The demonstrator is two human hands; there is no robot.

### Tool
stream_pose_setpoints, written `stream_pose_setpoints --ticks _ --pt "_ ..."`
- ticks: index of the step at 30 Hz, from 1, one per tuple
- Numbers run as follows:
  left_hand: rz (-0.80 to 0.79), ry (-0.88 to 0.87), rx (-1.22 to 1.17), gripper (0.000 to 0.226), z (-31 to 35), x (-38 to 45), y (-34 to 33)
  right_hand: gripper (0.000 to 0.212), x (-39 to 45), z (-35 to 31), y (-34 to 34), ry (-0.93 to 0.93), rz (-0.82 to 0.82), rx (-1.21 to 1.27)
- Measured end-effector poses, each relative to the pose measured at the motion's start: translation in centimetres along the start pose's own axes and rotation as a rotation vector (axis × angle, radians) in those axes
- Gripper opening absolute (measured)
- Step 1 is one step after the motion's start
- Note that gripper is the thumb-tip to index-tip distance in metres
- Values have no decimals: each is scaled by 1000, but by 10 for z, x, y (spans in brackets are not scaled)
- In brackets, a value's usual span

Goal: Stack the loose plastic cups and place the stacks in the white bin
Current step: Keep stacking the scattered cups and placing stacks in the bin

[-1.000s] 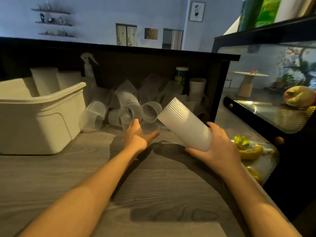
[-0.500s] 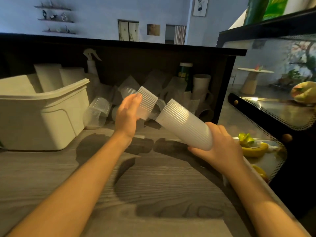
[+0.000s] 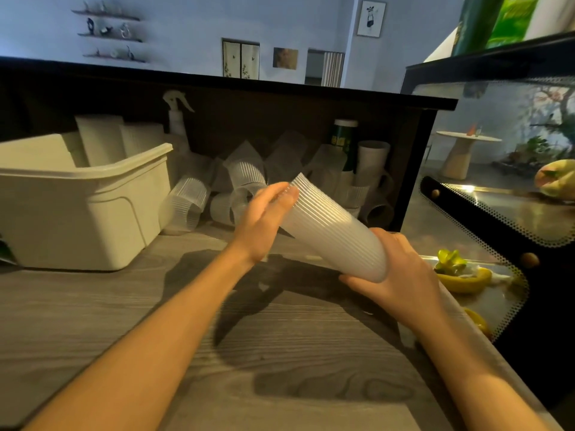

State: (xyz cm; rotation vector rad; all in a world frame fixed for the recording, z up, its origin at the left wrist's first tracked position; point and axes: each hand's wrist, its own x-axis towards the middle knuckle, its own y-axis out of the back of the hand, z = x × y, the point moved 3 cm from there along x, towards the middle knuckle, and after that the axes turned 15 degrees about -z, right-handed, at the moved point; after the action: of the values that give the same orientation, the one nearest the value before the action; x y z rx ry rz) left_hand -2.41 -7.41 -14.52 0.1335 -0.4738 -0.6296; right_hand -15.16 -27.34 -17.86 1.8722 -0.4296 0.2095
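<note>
2 hands are on one stack of cups [image 3: 334,231] just now, held slanted above the counter [image 3: 217,353] with its wide mouth up toward 11 o'clock. The right hand [image 3: 401,275] curls round the narrow bottom end and bears the weight. The left hand [image 3: 264,219] lies flat against the mouth, fingers straight, pressing rather than gripping; whether a cup sits under that palm I cannot tell.

Most of the loose cups [image 3: 236,188] lie jumbled at 12 o'clock against the dark back panel, and the white bin [image 3: 93,213] stands at 10 o'clock with 2 stacks already upright inside.

I reckon the danger is in that push. Ribbed plastic is thin: press off-centre and a cup could jam crooked or crumple at the rim. The right hand holds only the tapered end, so a hard shove might slide the stack through the fingers and drop it. A long stack swung toward the bin could also clip its rim.
</note>
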Motion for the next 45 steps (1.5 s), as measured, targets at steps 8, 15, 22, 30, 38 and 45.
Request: stream_pose_setpoints --ticks 8,15,22,30,38,45 --pt "-122 20 -29 74 -6 0 -17 87 -1 4 -1 -6 19 17" --pt "60 0 -19 55 -4 2 2 84 0 3 2 -35 35 14" --pt "384 101 206 38 -22 4 41 83 1 6 2 -84 85 70" --pt "432 124 559 62 -23 20 49 81 4 -18 -3 -12 10 169" --pt "305 421 836 81 -67 33 63 81 12 -20 -5 -31 -8 168" --pt "324 310 635 80 -53 29 66 83 16 -22 -6 -55 -23 174"
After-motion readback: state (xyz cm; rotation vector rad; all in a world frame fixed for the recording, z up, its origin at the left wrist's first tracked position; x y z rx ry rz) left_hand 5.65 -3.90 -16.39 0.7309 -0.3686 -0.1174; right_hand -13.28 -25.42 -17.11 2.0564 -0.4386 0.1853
